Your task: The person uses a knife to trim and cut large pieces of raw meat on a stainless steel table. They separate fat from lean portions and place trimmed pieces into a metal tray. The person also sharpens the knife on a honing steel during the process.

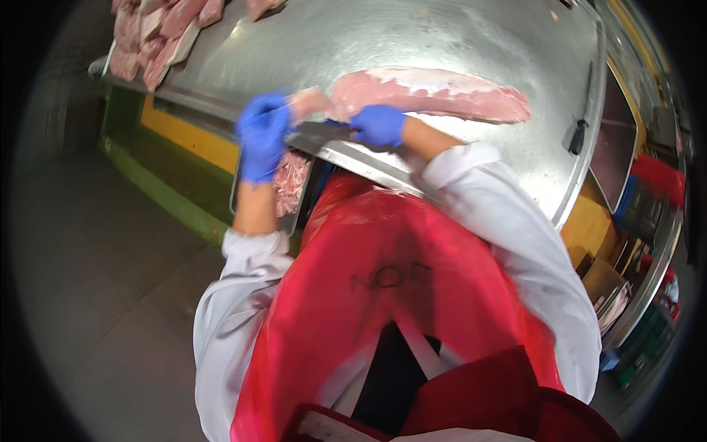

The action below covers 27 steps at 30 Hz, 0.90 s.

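Observation:
My left hand (263,136), in a blue glove, grips a small pale pink piece of meat (310,103) near the table's front edge. In my right hand (379,125), also blue-gloved, is a knife (318,137); its blade points left, just below the small piece, and is slightly smeared by motion. Beyond my right hand a long boneless loin of meat (434,96) lies crosswise on the metal table (471,44), with white fat along its top. The small piece lies close to the loin's left end; I cannot tell whether they touch.
Below my left hand, a metal tray (236,188) holds meat trimmings (291,180). Several cuts of meat (158,37) are piled at the table's far left. A second knife with a black handle (579,136) lies by the right edge. Crates (655,180) stand farther right.

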Tool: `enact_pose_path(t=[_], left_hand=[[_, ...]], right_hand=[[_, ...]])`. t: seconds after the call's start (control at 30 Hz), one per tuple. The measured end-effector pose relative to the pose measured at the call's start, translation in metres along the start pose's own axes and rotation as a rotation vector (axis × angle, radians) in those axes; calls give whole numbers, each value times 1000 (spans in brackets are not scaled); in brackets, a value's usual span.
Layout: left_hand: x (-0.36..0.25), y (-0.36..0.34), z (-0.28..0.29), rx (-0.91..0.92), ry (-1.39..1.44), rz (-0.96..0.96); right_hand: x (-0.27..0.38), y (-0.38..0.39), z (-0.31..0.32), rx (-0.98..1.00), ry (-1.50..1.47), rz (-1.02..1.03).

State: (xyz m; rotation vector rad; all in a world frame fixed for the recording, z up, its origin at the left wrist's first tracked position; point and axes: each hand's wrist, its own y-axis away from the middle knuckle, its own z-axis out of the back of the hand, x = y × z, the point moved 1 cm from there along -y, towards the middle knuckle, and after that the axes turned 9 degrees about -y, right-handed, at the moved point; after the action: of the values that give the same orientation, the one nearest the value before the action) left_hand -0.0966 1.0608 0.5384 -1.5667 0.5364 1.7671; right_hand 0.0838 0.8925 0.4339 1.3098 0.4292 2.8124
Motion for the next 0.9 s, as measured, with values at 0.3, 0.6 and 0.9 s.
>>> enact_pose_path(t=[0.3,0.6,0.9], left_hand=[[117,114,200,174,-626,426],[97,-42,-23,582,-817,93],[79,-119,-445,969,-541,-398]], right_hand=[[-74,233,-1,-956,-738,-490],[-124,286,40,-1743,-1075,-549],[-66,316,-63,-1719,-836,-677]])
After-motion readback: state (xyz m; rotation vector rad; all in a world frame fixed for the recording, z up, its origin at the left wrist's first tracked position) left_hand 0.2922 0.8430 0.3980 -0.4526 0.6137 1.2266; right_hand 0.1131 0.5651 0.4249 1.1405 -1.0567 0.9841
